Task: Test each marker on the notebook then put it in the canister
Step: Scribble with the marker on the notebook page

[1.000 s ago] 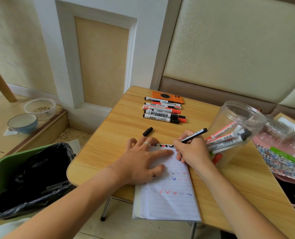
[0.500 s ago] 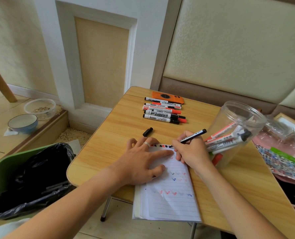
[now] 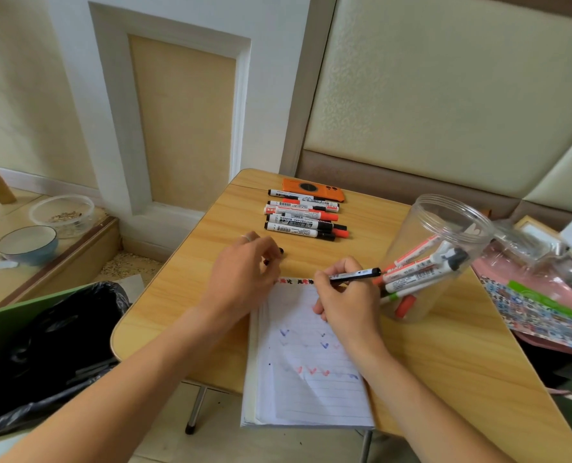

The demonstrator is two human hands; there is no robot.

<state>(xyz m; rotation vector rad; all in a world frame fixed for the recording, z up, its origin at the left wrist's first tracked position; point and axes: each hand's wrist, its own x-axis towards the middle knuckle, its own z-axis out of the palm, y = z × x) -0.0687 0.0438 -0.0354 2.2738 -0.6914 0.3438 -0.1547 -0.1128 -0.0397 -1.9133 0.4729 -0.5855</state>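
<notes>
A lined notebook with red and blue check marks lies at the table's near edge. My right hand rests on its top and holds a black marker, its back end pointing right. My left hand is off the page, fingers closing on the black marker cap on the table. A clear plastic canister stands tilted to the right and holds several markers. Several more markers lie in a row at the far side.
An orange phone lies behind the marker row. A green bin with a black bag stands left of the wooden table. Pink and patterned items crowd the right edge. Two bowls sit on the floor at left.
My left hand has left the notebook and moved up to the black cap. My right hand has stopped marking and turned the marker more level.
</notes>
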